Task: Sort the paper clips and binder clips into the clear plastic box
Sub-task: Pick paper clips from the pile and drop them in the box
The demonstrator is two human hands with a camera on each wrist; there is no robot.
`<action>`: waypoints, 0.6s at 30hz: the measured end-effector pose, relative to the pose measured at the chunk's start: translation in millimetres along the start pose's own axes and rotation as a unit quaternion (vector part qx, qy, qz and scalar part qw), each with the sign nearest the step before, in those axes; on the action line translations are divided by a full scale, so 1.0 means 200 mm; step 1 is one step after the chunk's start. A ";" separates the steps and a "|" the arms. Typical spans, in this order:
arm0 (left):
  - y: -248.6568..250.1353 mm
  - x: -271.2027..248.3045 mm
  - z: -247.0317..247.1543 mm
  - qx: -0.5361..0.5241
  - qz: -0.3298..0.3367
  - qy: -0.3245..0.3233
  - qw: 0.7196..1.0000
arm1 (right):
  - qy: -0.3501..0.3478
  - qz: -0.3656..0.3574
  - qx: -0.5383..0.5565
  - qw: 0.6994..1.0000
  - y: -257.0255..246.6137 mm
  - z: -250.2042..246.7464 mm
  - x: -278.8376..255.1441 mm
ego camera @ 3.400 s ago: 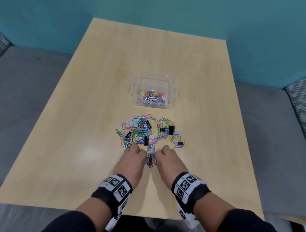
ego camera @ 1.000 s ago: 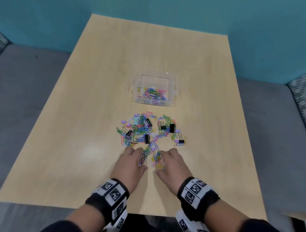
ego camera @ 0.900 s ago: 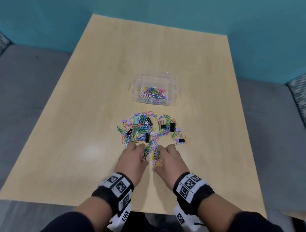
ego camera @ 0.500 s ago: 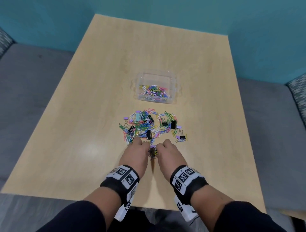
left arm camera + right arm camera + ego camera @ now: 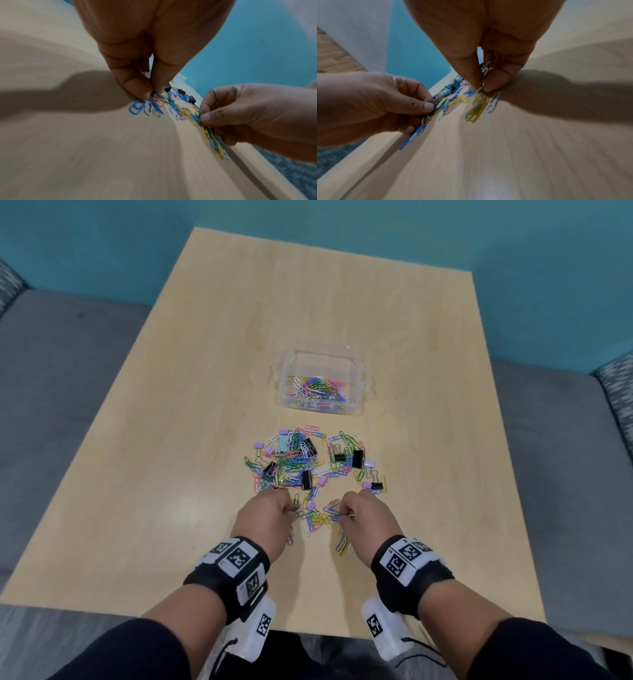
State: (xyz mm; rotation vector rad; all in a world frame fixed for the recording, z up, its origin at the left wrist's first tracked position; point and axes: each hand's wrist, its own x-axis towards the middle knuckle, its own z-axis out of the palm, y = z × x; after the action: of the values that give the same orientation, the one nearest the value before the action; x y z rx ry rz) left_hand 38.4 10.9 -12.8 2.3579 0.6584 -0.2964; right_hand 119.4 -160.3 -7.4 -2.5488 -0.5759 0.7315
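A clear plastic box [image 5: 286, 364] stands mid-table and holds several coloured paper clips [image 5: 320, 388]. In front of it lies a loose pile [image 5: 301, 463] of coloured paper clips mixed with black binder clips [image 5: 358, 458]. At the pile's near edge, my left hand [image 5: 287, 508] pinches a small bunch of paper clips [image 5: 147, 106] between thumb and fingers. My right hand [image 5: 346, 513] pinches another bunch [image 5: 477, 106], mostly yellow. Both bunches dangle just above the table. A few clips [image 5: 317, 520] lie between the two hands.
The wooden table [image 5: 171, 474] is bare to the left and right of the pile and behind the box. Its near edge runs just under my wrists. Grey seating [image 5: 61, 378] flanks it on both sides, and a teal wall [image 5: 513, 268] stands behind it.
Half a second ago my hands were pressed together over one cluster. They have since drawn apart, each lifting a pinch of paper clips, and a few clips have stayed between them.
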 end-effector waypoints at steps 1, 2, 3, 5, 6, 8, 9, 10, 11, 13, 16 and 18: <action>-0.01 0.01 -0.01 -0.011 -0.011 -0.007 1.000 | -0.001 0.009 0.009 1.000 0.01 -0.01 0.01; -0.02 0.01 -0.02 -0.023 -0.023 -0.017 0.999 | -0.004 0.018 0.018 1.000 0.02 -0.01 0.01; -0.04 0.02 -0.02 -0.041 -0.035 -0.027 0.998 | -0.008 0.030 0.033 0.999 0.03 -0.01 0.02; -0.06 0.03 -0.03 -0.094 -0.059 -0.041 0.993 | -0.016 0.062 0.092 0.994 0.05 -0.03 0.03; -0.07 0.03 -0.04 -0.120 -0.068 -0.046 0.989 | -0.022 0.082 0.130 0.988 0.06 -0.03 0.04; -0.06 0.03 -0.07 -0.173 -0.090 -0.056 0.979 | -0.041 0.116 0.209 0.970 0.06 -0.05 0.05; -0.05 0.04 -0.08 -0.205 -0.101 -0.061 0.972 | -0.047 0.126 0.244 0.960 0.06 -0.07 0.06; -0.04 0.04 -0.10 -0.238 -0.110 -0.064 0.963 | -0.049 0.132 0.274 0.951 0.06 -0.08 0.06; -0.02 0.05 -0.13 -0.269 -0.114 -0.066 0.954 | -0.049 0.137 0.295 0.944 0.05 -0.11 0.08; 0.01 0.10 -0.20 -0.310 -0.109 -0.070 0.942 | -0.043 0.137 0.320 0.937 0.03 -0.17 0.13; 0.09 0.23 -0.33 -0.326 -0.077 -0.047 0.941 | -0.017 0.123 0.349 0.929 -0.02 -0.31 0.24; 0.17 0.35 -0.43 -0.314 -0.052 -0.018 0.948 | 0.012 0.117 0.365 0.924 -0.07 -0.40 0.34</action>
State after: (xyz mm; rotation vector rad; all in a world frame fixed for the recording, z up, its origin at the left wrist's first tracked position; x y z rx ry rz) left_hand 118.3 71.0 44.1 1.7093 0.7312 -0.1438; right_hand 215.4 -137.7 34.6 -1.9264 0.0339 0.8043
